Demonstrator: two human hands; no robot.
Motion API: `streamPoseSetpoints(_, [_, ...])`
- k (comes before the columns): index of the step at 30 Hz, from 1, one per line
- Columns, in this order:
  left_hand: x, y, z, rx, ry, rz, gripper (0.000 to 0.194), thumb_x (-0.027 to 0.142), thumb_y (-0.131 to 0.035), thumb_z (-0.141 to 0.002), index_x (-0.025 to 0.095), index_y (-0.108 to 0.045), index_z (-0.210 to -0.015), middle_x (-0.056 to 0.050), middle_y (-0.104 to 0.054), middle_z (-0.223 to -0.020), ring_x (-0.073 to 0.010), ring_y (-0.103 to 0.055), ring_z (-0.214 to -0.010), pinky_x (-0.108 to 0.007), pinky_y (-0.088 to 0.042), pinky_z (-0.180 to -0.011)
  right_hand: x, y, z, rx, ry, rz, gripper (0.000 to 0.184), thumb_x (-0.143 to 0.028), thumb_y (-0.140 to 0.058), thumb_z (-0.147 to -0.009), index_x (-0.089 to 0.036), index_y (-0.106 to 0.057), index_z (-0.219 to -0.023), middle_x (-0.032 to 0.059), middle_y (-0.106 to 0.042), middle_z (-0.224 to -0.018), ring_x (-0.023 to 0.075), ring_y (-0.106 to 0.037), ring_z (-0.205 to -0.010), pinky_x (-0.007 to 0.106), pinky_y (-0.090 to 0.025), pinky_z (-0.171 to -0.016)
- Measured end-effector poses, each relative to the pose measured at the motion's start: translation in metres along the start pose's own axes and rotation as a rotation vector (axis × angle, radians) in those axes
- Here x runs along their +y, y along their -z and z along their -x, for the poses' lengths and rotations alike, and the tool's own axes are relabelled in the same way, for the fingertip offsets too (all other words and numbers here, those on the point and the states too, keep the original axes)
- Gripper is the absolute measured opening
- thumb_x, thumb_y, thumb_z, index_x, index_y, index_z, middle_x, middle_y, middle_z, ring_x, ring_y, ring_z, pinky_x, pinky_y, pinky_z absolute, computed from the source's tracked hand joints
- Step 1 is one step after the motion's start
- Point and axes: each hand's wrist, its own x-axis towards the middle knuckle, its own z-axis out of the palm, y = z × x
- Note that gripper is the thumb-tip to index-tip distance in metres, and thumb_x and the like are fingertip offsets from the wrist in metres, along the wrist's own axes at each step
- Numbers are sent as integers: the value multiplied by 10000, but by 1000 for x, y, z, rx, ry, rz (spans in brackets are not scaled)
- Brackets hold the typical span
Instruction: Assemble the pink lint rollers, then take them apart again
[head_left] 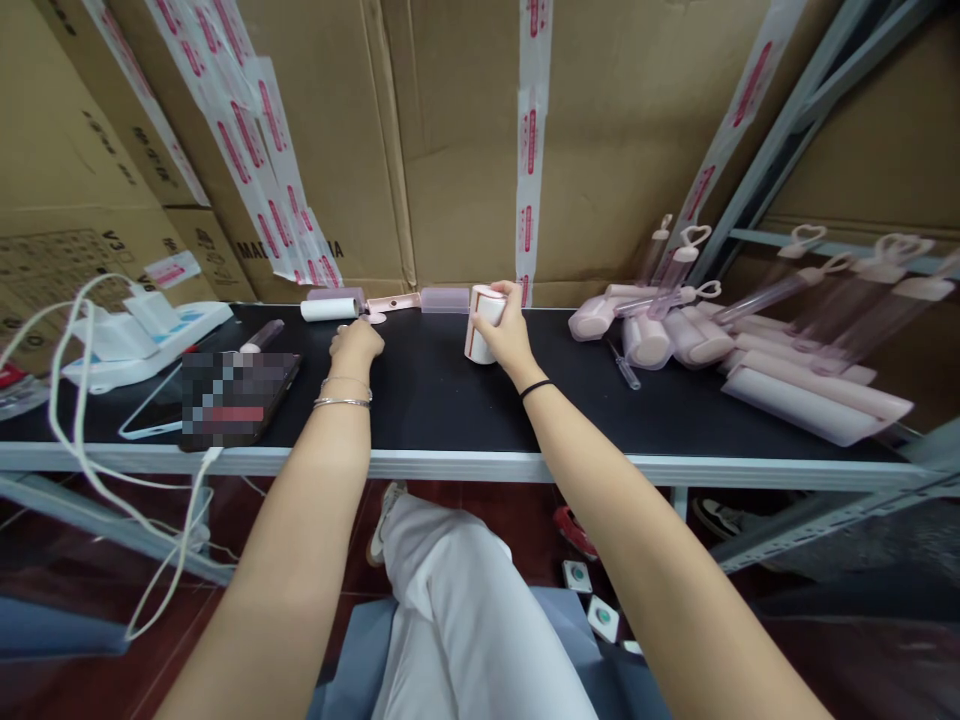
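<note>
My right hand (508,335) is wrapped round a white paper roll with a pink edge (480,325), held upright on the black belt (435,400). My left hand (355,340) rests on the belt with its fingers curled under, just short of a pink handle piece (390,303) lying flat. What those fingers hold, if anything, is hidden. Beside that handle lie a white roll (328,309) and a translucent purple cover (444,299).
A pile of pink lint rollers and clear covers (675,330) lies at the right, with more (817,390) further out. A phone (225,398), a white charger block (142,330) and cables (82,440) sit at the left. Cardboard boxes (465,150) wall the back.
</note>
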Motion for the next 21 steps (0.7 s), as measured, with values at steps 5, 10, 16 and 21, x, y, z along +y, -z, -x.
streamPoseSetpoints(5, [14, 0, 18, 107, -60, 15, 491, 347, -519, -822, 159, -589, -1270, -244, -474, -1398, -416, -449, -1285, -514, -435, -952, 0, 0, 0, -25, 2, -41, 487, -111, -689, -607, -224, -529, -1052, 11, -594, -1076, 167, -559, -946, 385, -361, -1059])
streamPoseSetpoints(10, [54, 1, 24, 299, -403, -102, 467, 209, -419, -858, 28, -528, -1275, -270, -527, -1331, -378, -434, -1292, -496, -354, -1047, 4, 0, -2, -42, 102, 121, 476, -168, -658, -657, -214, -500, -1104, 69, -587, -1175, 209, -553, -1088, 402, -362, -1069])
streamPoseSetpoints(16, [111, 8, -10, 209, -604, -125, 537, 151, -353, -879, 17, -392, -1398, -275, -511, -1369, -329, -467, -1305, -421, -390, -1036, 8, -1, -1, -15, 155, 273, 461, -214, -594, -714, -229, -450, -1152, 107, -552, -1224, 224, -542, -1121, 409, -406, -1037])
streamPoseSetpoints(21, [132, -9, -25, 123, -626, -182, 657, 247, -396, -901, 53, -236, -1508, -211, -346, -1546, -309, -223, -1472, -435, -282, -1135, 4, -2, -2, 77, 163, 306, 334, -284, -580, -760, -245, -450, -1065, 99, -547, -1152, 224, -542, -1100, 398, -445, -993])
